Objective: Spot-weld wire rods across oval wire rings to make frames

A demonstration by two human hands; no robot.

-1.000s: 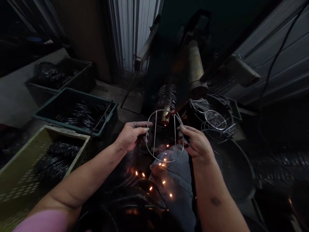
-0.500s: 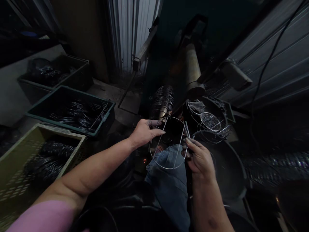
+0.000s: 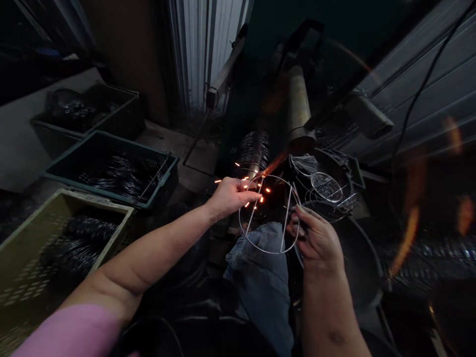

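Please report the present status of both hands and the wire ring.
Left grip, right grip: both on wire ring. Sparks at its upper edge, near left grip.

A wire ring (image 3: pixel 286 218) lies between the two hands, the left hand (image 3: pixel 232 196) at its left side and the right hand (image 3: pixel 316 233) at its right, above a trousered leg (image 3: pixel 262 277). Just beyond its far edge, a stack of wire hoops (image 3: pixel 254 146) sits around the machine's lower arm; the upper cylinder (image 3: pixel 299 99) is behind and to the right. On the left, a near crate (image 3: pixel 29 240), a middle crate (image 3: pixel 89 189) and a far crate (image 3: pixel 57 130) run away in a line, each with metal pieces inside. On the right, a basin (image 3: pixel 359 258) stands beyond the right hand, with wire frames (image 3: pixel 327 187) behind it.
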